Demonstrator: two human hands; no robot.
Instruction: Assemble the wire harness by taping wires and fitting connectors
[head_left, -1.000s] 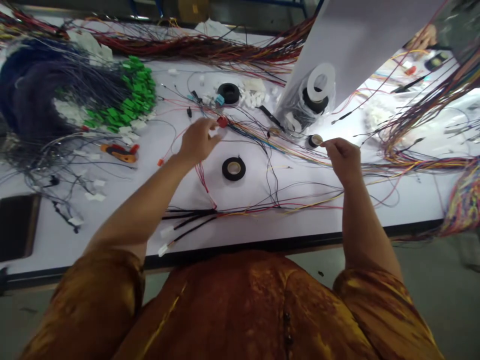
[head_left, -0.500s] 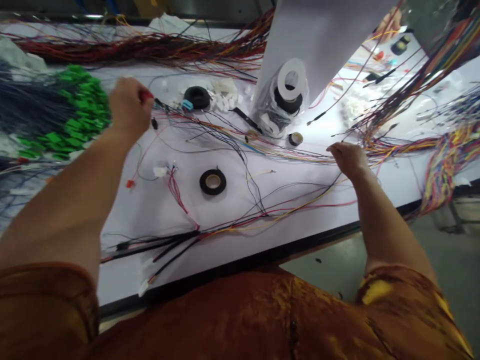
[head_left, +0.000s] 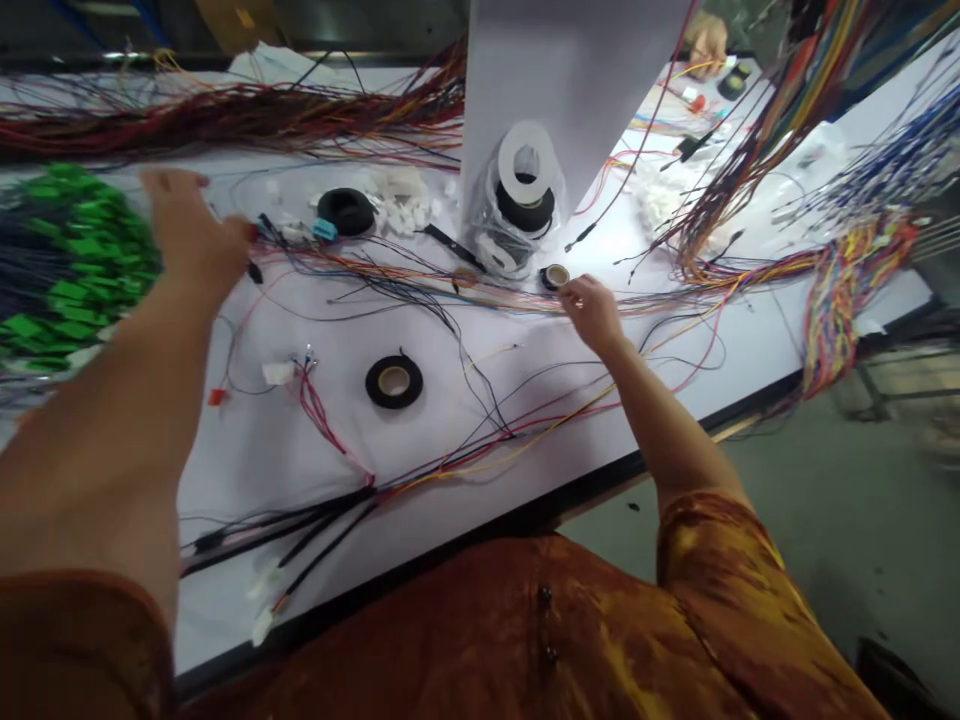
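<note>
My left hand (head_left: 191, 225) is beside the green connectors (head_left: 90, 270), at the left end of a long wire bundle (head_left: 390, 262). Its fingers are apart, and a small red piece shows at a fingertip. My right hand (head_left: 592, 312) is at the bundle's right part, fingers pinched beside a small tape roll (head_left: 556, 276); whatever they hold is too small to make out. Below the bundle lies a black tape roll (head_left: 394, 382). A second harness (head_left: 375, 490) with black sleeved branches runs along the table's front edge.
A white post (head_left: 547, 80) rises behind a plastic-wrapped stack of rolls (head_left: 525, 195). A black ring (head_left: 346, 212) and white connectors (head_left: 401, 200) lie left of it. Hanging wires (head_left: 787, 130) fill the right side. Another person's hand (head_left: 706, 45) is at the far right back.
My right hand has moved left along the bundle to the small tape roll. My left hand has opened its fingers. The view has shifted to the right.
</note>
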